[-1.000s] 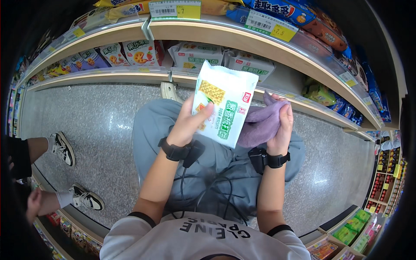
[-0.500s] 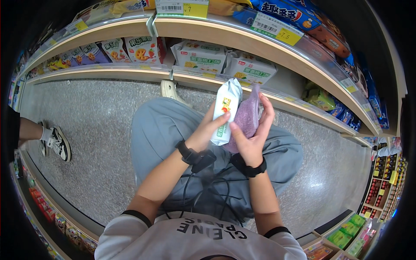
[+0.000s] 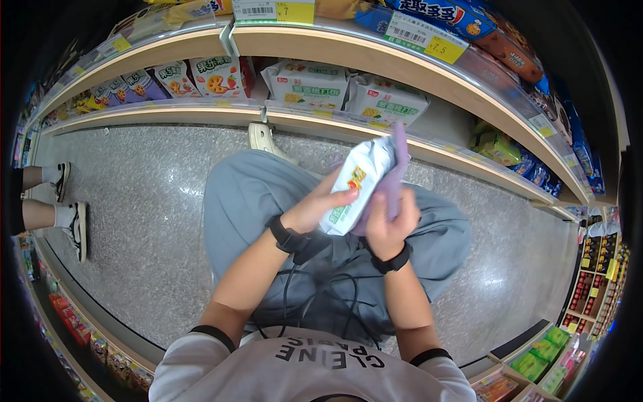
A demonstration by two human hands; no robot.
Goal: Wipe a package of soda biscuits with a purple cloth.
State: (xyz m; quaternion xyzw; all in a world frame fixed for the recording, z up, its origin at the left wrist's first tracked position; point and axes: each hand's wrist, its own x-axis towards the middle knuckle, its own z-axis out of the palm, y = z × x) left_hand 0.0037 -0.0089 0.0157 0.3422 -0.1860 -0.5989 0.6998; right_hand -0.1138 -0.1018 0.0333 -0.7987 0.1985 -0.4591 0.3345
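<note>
In front of my lap, my left hand (image 3: 321,204) grips a white biscuit packet (image 3: 351,191) with green print, its thumb lying across the front. My right hand (image 3: 392,224) is closed on a purple cloth (image 3: 400,164), which presses against the packet's right side and back. The cloth's upper corner sticks up past the packet's top end. Motion smears the right fingers a little. Similar white packets (image 3: 308,85) stand on the low shelf ahead.
A wooden shelf (image 3: 348,53) curves across the front, with snack boxes (image 3: 218,76) at left and green and blue bags (image 3: 495,144) at right. Another person's legs and shoes (image 3: 79,231) stand at the left. Shelves of goods (image 3: 536,355) line the lower right.
The packet has tilted further right and dropped slightly. My right hand has closed from a spread grip and bunched the cloth against the packet. The other person's feet have shifted left.
</note>
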